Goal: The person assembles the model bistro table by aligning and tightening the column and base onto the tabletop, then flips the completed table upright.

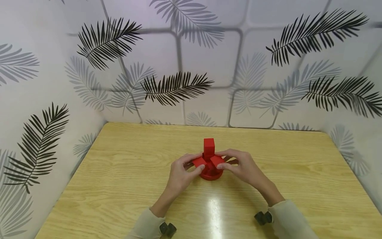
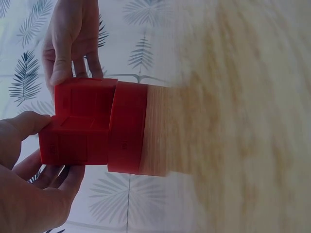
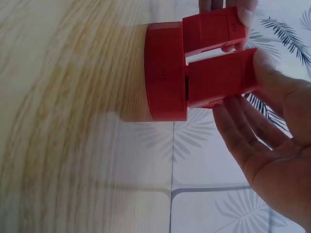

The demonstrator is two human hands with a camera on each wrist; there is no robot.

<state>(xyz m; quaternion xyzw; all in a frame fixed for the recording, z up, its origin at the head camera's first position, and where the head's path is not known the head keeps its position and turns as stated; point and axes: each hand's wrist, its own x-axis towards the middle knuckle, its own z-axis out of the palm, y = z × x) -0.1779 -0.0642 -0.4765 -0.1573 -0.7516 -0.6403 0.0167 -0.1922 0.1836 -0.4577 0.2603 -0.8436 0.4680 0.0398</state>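
Note:
A round red base [image 1: 211, 177] stands on the table with red rectangular blocks rising from it. My left hand [image 1: 179, 174] pinches the left block [image 1: 199, 161] near its top, thumb on the near side and fingers behind. The right block [image 1: 218, 160] is held the same way by my right hand [image 1: 246, 166]. Behind them a taller red block [image 1: 209, 146] sticks up, touched by neither palm. In the right wrist view the gripped block [image 3: 221, 77] leans slightly, its lower end at the base's rim [image 3: 165, 73]. How the blocks seat inside is mostly hidden.
A wood-grain table [image 1: 128, 159] carries the red assembly near its middle. Pale panels [image 1: 206, 59] printed with leaf patterns enclose it at the back and sides. Small black devices [image 1: 263, 218] sit at both wrists by the sleeves.

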